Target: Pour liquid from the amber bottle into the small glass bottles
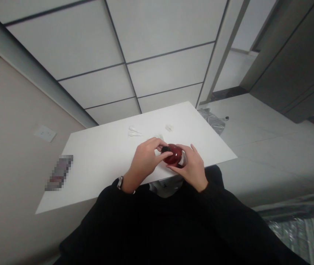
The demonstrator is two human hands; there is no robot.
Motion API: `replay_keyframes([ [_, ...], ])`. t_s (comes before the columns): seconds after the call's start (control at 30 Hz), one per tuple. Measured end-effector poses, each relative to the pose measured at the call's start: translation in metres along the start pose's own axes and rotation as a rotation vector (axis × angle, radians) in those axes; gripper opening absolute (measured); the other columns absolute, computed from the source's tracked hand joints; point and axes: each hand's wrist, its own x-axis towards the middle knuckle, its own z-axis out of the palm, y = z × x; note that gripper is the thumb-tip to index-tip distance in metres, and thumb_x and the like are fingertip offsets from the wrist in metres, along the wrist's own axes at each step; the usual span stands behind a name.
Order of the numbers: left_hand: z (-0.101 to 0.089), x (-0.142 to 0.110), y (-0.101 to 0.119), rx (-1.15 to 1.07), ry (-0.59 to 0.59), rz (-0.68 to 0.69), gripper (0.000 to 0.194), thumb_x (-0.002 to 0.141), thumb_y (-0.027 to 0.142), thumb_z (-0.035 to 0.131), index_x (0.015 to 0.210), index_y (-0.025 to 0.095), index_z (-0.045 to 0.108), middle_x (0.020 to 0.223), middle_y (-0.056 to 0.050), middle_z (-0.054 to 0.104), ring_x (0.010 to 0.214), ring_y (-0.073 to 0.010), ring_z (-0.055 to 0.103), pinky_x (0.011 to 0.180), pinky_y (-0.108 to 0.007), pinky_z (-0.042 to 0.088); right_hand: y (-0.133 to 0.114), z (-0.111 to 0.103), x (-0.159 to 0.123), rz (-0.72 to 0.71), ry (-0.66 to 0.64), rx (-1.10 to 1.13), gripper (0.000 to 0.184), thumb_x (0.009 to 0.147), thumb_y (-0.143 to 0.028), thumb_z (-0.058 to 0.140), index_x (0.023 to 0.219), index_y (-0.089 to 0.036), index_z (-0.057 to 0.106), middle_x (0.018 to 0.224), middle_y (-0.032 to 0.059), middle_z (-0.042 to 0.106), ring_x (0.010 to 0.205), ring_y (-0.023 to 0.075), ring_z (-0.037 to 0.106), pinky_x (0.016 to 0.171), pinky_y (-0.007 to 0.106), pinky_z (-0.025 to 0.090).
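Black sleeves are closest. Left hand pinches the black cap of a round red bottle; right hand cups the bottle above the white bench.

**Item 1:** long-sleeved top, blk, matte fabric, loose fit w/ soft folds along forearms. L sleeve ends just past wrist watch line; R sleeve ends at base of hand, cuff plain.

**Item 2:** wristwatch on L wrist, silver-tone case seen approx. edge-on, dial not visible, strap detail too small to tell.

**Item 3:** L hand, R hand, both bare, ungloved, no rings visible.
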Motion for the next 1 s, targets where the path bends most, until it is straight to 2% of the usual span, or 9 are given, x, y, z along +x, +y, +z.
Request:
replay_keyframes([
  [0.17,-0.008,-0.003,0.005,0.015,-0.048,0.146,0.045,0.102,0.023,0.068,0.146,0.024,0.06,0.154,-0.013,0.064,0.144,-0.0259,0.06,0.119,-0.048,0.052,-0.003,-0.004,0.004,-0.048,0.048,-0.06,0.067,0.088,-0.059,0.082,0.139,-0.024,0.059,0.129,0.0129,0.077,0.116,0.033,0.075,0.121,0.066,0.044],
  [0.3,-0.017,-0.005,0.007,0.106,-0.026,0.102,0.022,0.105,0.033,0.067,0.123,0.02,0.07,0.116,-0.009,0.077,0.112,-0.0253,0.072,0.103,-0.047,0.061,-0.004,-0.006,0.007,-0.08,0.034,-0.098,0.064,0.09,-0.059,0.08,0.139,-0.024,0.06,0.128,0.0127,0.078,0.116,0.0323,0.076,0.122,0.065,0.043],
  [0.4,-0.019,-0.007,0.011,0.117,-0.098,0.186,0.029,0.107,0.018,0.054,0.132,0.024,0.067,0.136,-0.01,0.072,0.125,-0.0242,0.069,0.109,-0.048,0.058,-0.004,-0.007,0.007,-0.09,0.045,-0.113,0.062,0.092,-0.058,0.078,0.14,-0.023,0.059,0.128,0.0135,0.078,0.116,0.0324,0.075,0.122,0.065,0.043],
  [0.47,-0.017,-0.009,0.014,0.143,-0.089,0.155,0.033,0.107,0.021,0.058,0.139,0.023,0.063,0.143,-0.012,0.069,0.127,-0.0253,0.068,0.109,-0.048,0.058,-0.004,-0.008,0.007,-0.097,0.058,-0.118,0.061,0.093,-0.059,0.076,0.139,-0.023,0.059,0.127,0.0136,0.078,0.115,0.0326,0.076,0.122,0.065,0.042],
  [0.57,-0.012,-0.012,0.016,0.265,-0.095,-0.003,0.028,0.104,0.042,0.068,0.118,0.017,0.07,0.108,-0.009,0.077,0.097,-0.0249,0.074,0.088,-0.042,0.062,-0.004,-0.011,0.007,-0.126,0.038,-0.126,0.062,0.094,-0.061,0.075,0.14,-0.023,0.059,0.128,0.0141,0.078,0.115,0.0329,0.076,0.124,0.067,0.04],
  [0.63,-0.011,-0.013,0.016,0.334,-0.135,-0.021,0.024,0.106,0.04,0.066,0.11,0.016,0.07,0.099,-0.006,0.076,0.088,-0.0225,0.072,0.082,-0.038,0.061,-0.003,-0.014,0.007,-0.149,0.02,-0.127,0.062,0.094,-0.06,0.075,0.141,-0.023,0.059,0.13,0.0146,0.077,0.116,0.0334,0.076,0.125,0.069,0.038],
  [0.8,-0.023,-0.021,0.025,0.342,-0.195,0.319,0.02,0.108,0.013,0.054,0.119,0.017,0.07,0.124,-0.008,0.075,0.113,-0.0196,0.069,0.097,-0.034,0.058,0.004,-0.022,0.009,-0.196,-0.183,0.025,0.07,0.092,-0.069,0.073,0.145,-0.025,0.057,0.13,0.0128,0.078,0.116,0.0338,0.077,0.121,0.069,0.046],
  [0.9,-0.028,-0.03,0.029,0.358,-0.134,0.306,0.027,0.111,0.03,0.055,0.131,0.016,0.066,0.129,-0.011,0.073,0.113,-0.0215,0.068,0.097,-0.035,0.058,0.002,-0.024,0.012,-0.203,-0.211,0.058,0.07,0.093,-0.067,0.074,0.145,-0.025,0.057,0.13,0.0125,0.078,0.114,0.0335,0.078,0.12,0.069,0.048],
  [1.0,-0.028,-0.039,0.028,0.43,-0.094,0.107,0.043,0.111,0.054,0.052,0.116,0.014,0.068,0.103,-0.009,0.075,0.093,-0.0218,0.07,0.078,-0.033,0.057,-0.005,-0.026,0.014,-0.222,-0.226,0.034,0.067,0.093,-0.065,0.074,0.144,-0.025,0.058,0.13,0.013,0.078,0.111,0.0329,0.078,0.123,0.07,0.044],
])
